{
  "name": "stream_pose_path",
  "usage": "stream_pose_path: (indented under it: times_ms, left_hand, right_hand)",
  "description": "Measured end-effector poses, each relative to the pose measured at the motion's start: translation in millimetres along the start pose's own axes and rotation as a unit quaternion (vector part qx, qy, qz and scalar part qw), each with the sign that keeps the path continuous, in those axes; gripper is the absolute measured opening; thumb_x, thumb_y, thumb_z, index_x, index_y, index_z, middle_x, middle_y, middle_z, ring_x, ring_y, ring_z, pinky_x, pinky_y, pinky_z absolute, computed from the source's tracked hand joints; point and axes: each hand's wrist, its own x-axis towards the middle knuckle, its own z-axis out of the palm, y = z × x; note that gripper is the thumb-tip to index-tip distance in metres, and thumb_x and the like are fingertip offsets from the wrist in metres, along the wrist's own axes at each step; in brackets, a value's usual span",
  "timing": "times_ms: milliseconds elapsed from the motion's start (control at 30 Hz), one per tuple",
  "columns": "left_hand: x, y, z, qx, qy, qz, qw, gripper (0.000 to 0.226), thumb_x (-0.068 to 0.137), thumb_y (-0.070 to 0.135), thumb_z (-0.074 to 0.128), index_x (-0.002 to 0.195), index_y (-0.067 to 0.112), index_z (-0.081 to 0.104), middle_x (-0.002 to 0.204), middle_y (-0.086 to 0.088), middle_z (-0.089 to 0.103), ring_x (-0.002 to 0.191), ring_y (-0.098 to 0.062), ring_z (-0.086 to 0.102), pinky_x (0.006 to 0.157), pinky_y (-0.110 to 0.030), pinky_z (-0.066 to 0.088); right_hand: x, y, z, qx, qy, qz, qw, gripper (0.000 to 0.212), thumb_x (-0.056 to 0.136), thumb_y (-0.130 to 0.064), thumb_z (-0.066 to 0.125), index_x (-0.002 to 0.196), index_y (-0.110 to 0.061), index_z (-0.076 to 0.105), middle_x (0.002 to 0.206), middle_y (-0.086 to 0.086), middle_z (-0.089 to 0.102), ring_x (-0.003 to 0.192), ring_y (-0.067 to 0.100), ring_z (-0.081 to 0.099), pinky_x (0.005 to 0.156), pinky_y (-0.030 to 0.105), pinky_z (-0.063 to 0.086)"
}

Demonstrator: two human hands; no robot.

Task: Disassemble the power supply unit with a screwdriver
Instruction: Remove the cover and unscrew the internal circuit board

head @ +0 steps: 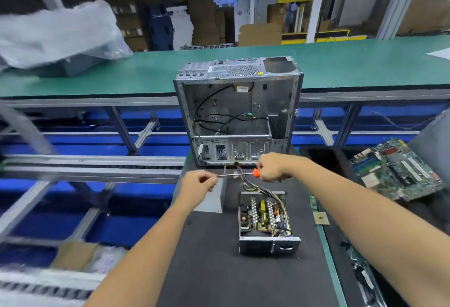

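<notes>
Screwdriver (237,174) hangs level above the dark tabletop (214,258), held at both ends. The right hand (272,168) has its grip wrapped around the orange handle, fingers curled tight over it. The left hand (198,183) has a narrow grip, thumb and fingertips pinching the tip end of the metal shaft. Both forearms reach in from the bottom of the view.

The power supply unit (266,221) sits on the tabletop below and a little right of the hands, apart from them. Its cover is off, so the circuit board with a yellow transformer, coils and silver heat sinks shows from above. A bundle of coloured wires (253,186) runs out of its far end toward the screwdriver. The near wall of its metal housing stands upright.

Beyond the hands stands an open computer case (237,112), bare metal inside, with black cables looped across its back panel and a drive cage along the bottom. To the right, a green motherboard (399,170) lies tilted over a dark bin. A small square chip (321,218) lies just right of the power supply unit, near the green edge strip. Far left, on a green bench, rests something wrapped in clear plastic (58,36).
</notes>
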Motion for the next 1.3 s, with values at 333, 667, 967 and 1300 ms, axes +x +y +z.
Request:
stream_pose_path:
  times_ms: [333,667,967,1300]
  left_hand:
    - [-53,-68,-36,0.246,-0.039,-0.071,0.966,0.018,0.086,0.005,0.055,0.091,0.012,0.071,0.085,-0.003,0.068,0.078,-0.02,0.063,0.072,-0.03,0.055]
    - [-50,-102,-4,0.336,-0.032,-0.066,0.939,0.009,0.086,0.009,0.061,0.083,0.009,0.07,0.096,-0.008,0.065,0.089,-0.024,0.061,0.082,-0.035,0.051]
    - [-44,-113,1,0.338,-0.038,-0.06,0.938,0.012,0.08,0.005,0.066,0.085,0.01,0.075,0.095,-0.008,0.067,0.094,-0.023,0.06,0.081,-0.029,0.048]
    - [-41,-91,8,0.271,-0.087,-0.004,0.959,0.005,0.085,0.017,0.067,0.082,0.015,0.07,0.082,0.006,0.058,0.077,-0.01,0.056,0.072,-0.021,0.043]
  right_hand:
    - [21,-62,32,0.013,-0.038,-0.071,0.997,0.006,0.08,-0.007,0.046,0.077,-0.004,0.051,0.065,0.012,0.052,0.048,0.021,0.047,0.04,0.018,0.036]
    - [28,-76,79,-0.026,-0.034,-0.078,0.996,0.021,0.083,-0.016,0.048,0.091,0.0,0.059,0.1,0.022,0.063,0.091,0.035,0.061,0.067,0.034,0.045]
    - [27,-60,77,-0.018,-0.054,-0.077,0.995,0.012,0.081,-0.018,0.053,0.083,-0.006,0.054,0.092,0.018,0.064,0.073,0.029,0.058,0.055,0.029,0.041]
    - [25,-45,31,0.006,-0.159,-0.029,0.987,0.013,0.083,-0.002,0.057,0.093,0.007,0.06,0.063,0.012,0.053,0.043,0.021,0.045,0.042,0.02,0.037]
